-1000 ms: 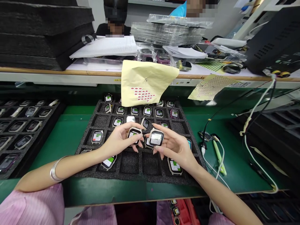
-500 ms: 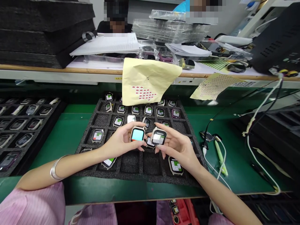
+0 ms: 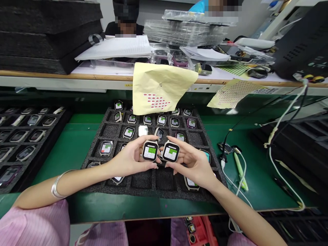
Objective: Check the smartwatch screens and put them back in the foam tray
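Side by side over the middle of a black foam tray [image 3: 102,186], two square smartwatch bodies face me with lit screens. My left hand [image 3: 133,155] is closed around the edges of the left smartwatch [image 3: 150,151], thumb below and fingers above. The right smartwatch [image 3: 171,151] sits in the grip of my right hand [image 3: 193,162]. Both screens show white and green blocks. Beneath them the tray's compartments hold several more watches, many lit the same way; one watch [image 3: 106,148] at the left has a red patch on its screen. My hands hide part of the tray.
Another foam tray of watches [image 3: 17,136] lies at the left. White cables [image 3: 241,171] and a green pen-like tool [image 3: 240,172] are at the right. A yellow sheet [image 3: 164,89] hangs from the shelf above the tray. Behind the shelf is a person [image 3: 125,24].
The left watch's screen has gone from plain cyan to white and green blocks. The right watch has turned to face me more squarely and moved slightly left, closer to the other.
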Available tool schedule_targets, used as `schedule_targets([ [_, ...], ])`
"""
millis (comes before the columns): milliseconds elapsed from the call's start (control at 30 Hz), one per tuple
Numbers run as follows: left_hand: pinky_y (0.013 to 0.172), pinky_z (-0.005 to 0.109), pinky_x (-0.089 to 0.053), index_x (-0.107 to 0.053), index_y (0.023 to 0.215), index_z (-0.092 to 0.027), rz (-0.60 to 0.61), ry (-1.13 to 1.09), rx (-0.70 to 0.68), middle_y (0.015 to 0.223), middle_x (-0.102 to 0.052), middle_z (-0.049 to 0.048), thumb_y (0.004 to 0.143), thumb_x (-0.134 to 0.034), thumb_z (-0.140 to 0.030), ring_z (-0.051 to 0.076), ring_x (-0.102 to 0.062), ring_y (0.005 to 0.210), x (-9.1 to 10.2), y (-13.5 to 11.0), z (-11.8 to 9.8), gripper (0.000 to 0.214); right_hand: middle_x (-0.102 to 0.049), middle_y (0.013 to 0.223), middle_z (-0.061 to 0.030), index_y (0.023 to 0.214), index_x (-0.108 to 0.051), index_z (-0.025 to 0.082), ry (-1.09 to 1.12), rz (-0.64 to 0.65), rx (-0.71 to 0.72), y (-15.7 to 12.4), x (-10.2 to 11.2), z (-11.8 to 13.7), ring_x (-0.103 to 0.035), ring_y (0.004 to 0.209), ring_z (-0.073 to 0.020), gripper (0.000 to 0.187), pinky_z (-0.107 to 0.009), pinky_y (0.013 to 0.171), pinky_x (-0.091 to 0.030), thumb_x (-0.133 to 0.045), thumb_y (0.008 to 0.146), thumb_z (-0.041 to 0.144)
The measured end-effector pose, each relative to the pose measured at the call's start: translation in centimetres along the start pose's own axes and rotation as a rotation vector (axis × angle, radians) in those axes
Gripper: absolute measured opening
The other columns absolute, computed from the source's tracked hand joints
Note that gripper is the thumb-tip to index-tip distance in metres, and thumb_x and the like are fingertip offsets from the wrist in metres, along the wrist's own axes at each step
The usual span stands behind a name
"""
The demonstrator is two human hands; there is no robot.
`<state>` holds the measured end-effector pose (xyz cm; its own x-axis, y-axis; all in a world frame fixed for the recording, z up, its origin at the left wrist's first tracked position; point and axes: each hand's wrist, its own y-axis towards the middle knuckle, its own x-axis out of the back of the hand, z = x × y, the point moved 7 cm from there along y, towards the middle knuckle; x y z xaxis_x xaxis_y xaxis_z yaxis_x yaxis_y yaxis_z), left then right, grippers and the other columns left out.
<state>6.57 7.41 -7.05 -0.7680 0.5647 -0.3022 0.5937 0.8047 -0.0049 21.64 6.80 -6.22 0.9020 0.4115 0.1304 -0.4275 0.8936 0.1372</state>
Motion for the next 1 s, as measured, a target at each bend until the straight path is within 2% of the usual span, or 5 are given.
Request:
schedule_targets([
  [333, 0.087, 0.043, -0.052, -0.046, 0.127, -0.022, 0.084, 1.064, -0.085, 0.115, -0.06, 0.0097, 0.082, -0.064, -0.027, 0.027, -0.059, 0.103, -0.5, -3.7, 0.7, 0.048, -0.049, 0.134, -0.0136, 0.134, -0.048, 0.02, -0.877, 0.364, 0.177, -2.1, -2.8, 1.1, -0.043, 0.124, -0.033, 0.057, -0.051, 0.101, -0.042, -0.07, 0.082, 0.027],
  [500, 0.105, 0.057, -0.036, -0.026, 0.144, -0.02, -0.063, 1.467, -0.203, 0.14, -0.041, 0.0183, 0.074, -0.068, -0.057, 0.038, -0.038, 0.13, 2.7, -6.7, -1.5, 0.09, -0.042, 0.143, -0.0112, 0.14, -0.042, 0.024, -0.977, 0.07, 0.125, -2.7, 3.9, 1.5, -0.039, 0.131, -0.0319, 0.055, -0.05, 0.108, -0.036, -0.057, 0.091, 0.044],
  [633, 0.112, 0.056, -0.028, -0.018, 0.147, -0.016, -0.68, 1.435, -0.009, 0.147, -0.031, 0.0187, 0.087, -0.045, -0.06, 0.036, -0.029, 0.137, 11.2, -10.9, -2.7, 0.08, -0.05, 0.137, -0.0131, 0.132, -0.052, 0.02, -0.853, -0.455, -0.108, -4.0, 13.5, -1.0, -0.044, 0.128, -0.0333, 0.052, -0.052, 0.108, -0.035, -0.043, 0.094, 0.054],
  [700, 0.113, 0.054, -0.027, -0.029, 0.143, -0.01, -0.749, 1.26, 0.169, 0.145, -0.037, 0.0192, 0.089, -0.033, -0.062, 0.036, -0.032, 0.137, 13.8, -11.9, -1.0, 0.075, -0.053, 0.135, -0.0122, 0.127, -0.057, 0.019, -0.693, -0.529, -0.266, -4.5, 15.3, -3.8, -0.044, 0.129, -0.0337, 0.054, -0.052, 0.11, -0.032, -0.042, 0.092, 0.058],
  [1000, 0.099, 0.043, -0.047, -0.054, 0.126, -0.017, -0.781, 0.483, 0.139, 0.128, -0.061, 0.0106, 0.082, -0.056, -0.06, 0.032, -0.058, 0.116, 11.8, -11.8, 0.0, 0.062, -0.065, 0.122, -0.0035, 0.117, -0.065, 0.023, -0.189, -0.63, -0.397, -4.4, 12.7, -5.6, -0.053, 0.121, -0.0339, 0.054, -0.044, 0.107, -0.043, -0.069, 0.071, 0.051],
])
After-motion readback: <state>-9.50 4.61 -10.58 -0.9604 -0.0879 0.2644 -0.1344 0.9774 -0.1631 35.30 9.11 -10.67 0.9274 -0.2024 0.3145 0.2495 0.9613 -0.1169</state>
